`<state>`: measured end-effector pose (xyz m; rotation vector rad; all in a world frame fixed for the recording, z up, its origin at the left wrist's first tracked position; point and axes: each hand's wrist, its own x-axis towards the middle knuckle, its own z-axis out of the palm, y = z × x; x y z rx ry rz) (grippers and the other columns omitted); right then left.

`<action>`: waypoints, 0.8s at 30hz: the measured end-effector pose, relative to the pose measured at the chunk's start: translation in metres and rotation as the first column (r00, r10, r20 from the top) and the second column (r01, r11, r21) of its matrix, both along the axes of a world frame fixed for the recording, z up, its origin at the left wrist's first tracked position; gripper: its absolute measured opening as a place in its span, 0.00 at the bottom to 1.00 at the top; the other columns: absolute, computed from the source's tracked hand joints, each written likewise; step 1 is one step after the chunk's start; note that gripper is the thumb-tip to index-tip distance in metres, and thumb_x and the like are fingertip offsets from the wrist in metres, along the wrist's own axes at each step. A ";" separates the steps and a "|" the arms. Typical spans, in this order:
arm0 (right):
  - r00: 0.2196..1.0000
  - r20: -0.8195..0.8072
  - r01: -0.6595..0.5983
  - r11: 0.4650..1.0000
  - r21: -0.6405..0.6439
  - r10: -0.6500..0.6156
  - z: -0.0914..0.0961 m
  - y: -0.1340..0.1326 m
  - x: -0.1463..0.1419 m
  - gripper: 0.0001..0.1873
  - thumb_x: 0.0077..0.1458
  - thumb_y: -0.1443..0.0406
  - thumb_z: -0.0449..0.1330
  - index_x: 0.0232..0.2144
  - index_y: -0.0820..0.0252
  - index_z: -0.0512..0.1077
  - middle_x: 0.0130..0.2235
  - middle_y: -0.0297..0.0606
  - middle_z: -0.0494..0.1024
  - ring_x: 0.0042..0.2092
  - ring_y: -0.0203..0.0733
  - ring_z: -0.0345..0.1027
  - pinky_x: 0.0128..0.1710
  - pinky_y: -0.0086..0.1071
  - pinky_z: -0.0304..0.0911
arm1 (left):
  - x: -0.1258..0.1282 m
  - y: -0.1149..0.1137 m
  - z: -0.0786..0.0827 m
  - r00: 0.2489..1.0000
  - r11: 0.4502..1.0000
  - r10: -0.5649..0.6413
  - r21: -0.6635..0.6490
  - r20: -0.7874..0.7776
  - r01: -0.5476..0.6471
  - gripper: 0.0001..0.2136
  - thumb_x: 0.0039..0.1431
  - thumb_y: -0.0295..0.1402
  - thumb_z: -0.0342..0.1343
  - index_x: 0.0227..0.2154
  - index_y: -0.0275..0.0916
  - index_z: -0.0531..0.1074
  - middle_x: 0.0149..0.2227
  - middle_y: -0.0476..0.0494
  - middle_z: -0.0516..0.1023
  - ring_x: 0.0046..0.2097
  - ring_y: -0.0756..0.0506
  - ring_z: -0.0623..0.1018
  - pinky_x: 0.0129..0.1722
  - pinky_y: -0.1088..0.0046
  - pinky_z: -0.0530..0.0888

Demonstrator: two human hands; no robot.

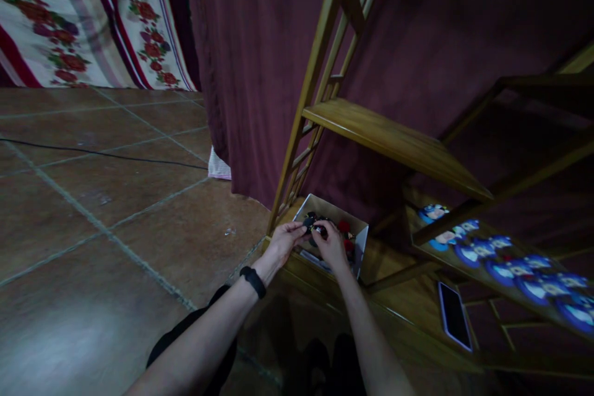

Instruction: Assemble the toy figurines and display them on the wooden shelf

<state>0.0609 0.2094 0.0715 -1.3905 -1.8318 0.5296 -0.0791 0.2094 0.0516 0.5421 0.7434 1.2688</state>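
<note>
Low down, at the foot of a wooden shelf unit, a person's two bare hands meet over an open white box (362, 241), holding a small dark item (308, 223) just above its contents. Thumb and fingers of the left hand (284, 244) are pinched together on one side of it; those of the right hand (330, 244) are curled closed on the other, nearer the middle of the box (whether this is one piece or two touching, I cannot tell). Judging by its size and the fingertip hold, it is probably light; its glints suggest a smooth, perhaps slippery surface, best taken by the edges, though stiffness and fragility are unclear. Red and dark pieces lie crowded in the box, whose upright walls could catch a knuckle. Above and beyond, a wooden board (394, 145) juts out with a hard front edge, limiting upward reach; a slanting post (304, 108) rises at the box's far left corner. More room lies leftward, over the tiled floor (153, 223). To the right, a phone (455, 315) rests on the low shelf.
</note>
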 end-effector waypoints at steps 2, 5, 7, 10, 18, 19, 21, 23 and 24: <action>0.998 0.053 -0.020 1.000 0.024 0.019 0.004 -0.001 0.001 0.10 0.51 0.64 0.52 0.37 0.57 0.68 0.39 0.38 0.71 0.41 0.41 0.65 0.42 0.33 0.60 | 0.001 -0.001 0.001 0.999 0.999 -0.013 0.034 -0.033 0.014 0.09 0.41 0.24 0.63 0.29 0.30 0.75 0.30 0.41 0.78 0.33 0.47 0.77 0.42 0.66 0.73; 0.984 0.172 -0.047 0.998 0.047 0.039 0.009 -0.005 0.003 0.11 0.52 0.66 0.51 0.39 0.56 0.67 0.40 0.38 0.70 0.42 0.41 0.65 0.43 0.33 0.59 | 0.003 -0.002 0.001 0.996 0.997 -0.004 0.071 -0.090 0.011 0.09 0.42 0.23 0.62 0.30 0.31 0.76 0.30 0.42 0.79 0.32 0.48 0.76 0.40 0.69 0.72; 0.965 0.259 -0.069 0.996 0.056 0.052 0.012 -0.007 0.003 0.11 0.53 0.66 0.50 0.40 0.56 0.66 0.41 0.38 0.69 0.43 0.41 0.64 0.43 0.33 0.58 | 0.003 -0.002 0.001 0.992 0.997 0.003 0.081 -0.129 0.007 0.09 0.42 0.23 0.61 0.30 0.32 0.77 0.29 0.43 0.79 0.31 0.48 0.76 0.38 0.71 0.72; 0.929 0.362 -0.103 0.993 0.063 0.074 0.015 -0.011 0.002 0.11 0.54 0.66 0.49 0.41 0.56 0.65 0.42 0.39 0.68 0.44 0.42 0.64 0.44 0.34 0.58 | 0.004 -0.002 0.001 0.980 0.996 0.013 0.092 -0.198 0.006 0.07 0.42 0.23 0.60 0.28 0.32 0.77 0.26 0.45 0.78 0.28 0.50 0.75 0.34 0.75 0.72; 0.891 0.446 -0.118 0.992 0.052 0.083 0.009 -0.012 -0.002 0.12 0.56 0.66 0.47 0.42 0.57 0.64 0.41 0.42 0.68 0.43 0.44 0.64 0.43 0.35 0.58 | -0.001 -0.001 -0.003 0.967 0.998 0.003 0.068 -0.254 0.015 0.05 0.41 0.26 0.63 0.24 0.33 0.75 0.23 0.47 0.76 0.24 0.51 0.73 0.28 0.75 0.72; 0.885 0.454 -0.142 0.989 0.049 0.105 0.009 -0.012 -0.002 0.12 0.56 0.66 0.46 0.43 0.57 0.63 0.42 0.42 0.68 0.43 0.44 0.63 0.43 0.36 0.58 | -0.003 -0.001 -0.004 0.966 0.998 -0.016 0.059 -0.259 0.032 0.05 0.40 0.27 0.63 0.24 0.32 0.75 0.23 0.47 0.76 0.24 0.51 0.73 0.28 0.75 0.73; 0.867 0.475 -0.187 0.982 0.036 0.148 0.009 -0.013 -0.002 0.12 0.56 0.67 0.46 0.43 0.57 0.63 0.42 0.42 0.68 0.44 0.44 0.63 0.44 0.36 0.58 | -0.006 -0.001 -0.007 0.962 0.997 -0.053 0.037 -0.267 0.065 0.06 0.40 0.28 0.64 0.24 0.32 0.75 0.23 0.45 0.76 0.25 0.50 0.74 0.27 0.75 0.73; 0.851 0.495 -0.210 0.978 0.018 0.173 0.008 -0.014 -0.003 0.13 0.56 0.68 0.46 0.43 0.58 0.63 0.42 0.43 0.68 0.45 0.44 0.62 0.44 0.37 0.58 | -0.008 -0.001 -0.010 0.960 0.997 -0.065 0.013 -0.272 0.071 0.07 0.40 0.29 0.64 0.23 0.31 0.74 0.23 0.44 0.76 0.24 0.49 0.74 0.26 0.75 0.73; 0.846 0.503 -0.213 0.977 0.012 0.178 0.007 -0.014 -0.003 0.13 0.56 0.68 0.46 0.43 0.58 0.62 0.42 0.43 0.68 0.45 0.44 0.62 0.44 0.37 0.58 | -0.009 -0.002 -0.011 0.960 0.998 -0.063 0.003 -0.271 0.067 0.07 0.40 0.29 0.64 0.23 0.31 0.74 0.22 0.44 0.76 0.24 0.49 0.74 0.26 0.74 0.73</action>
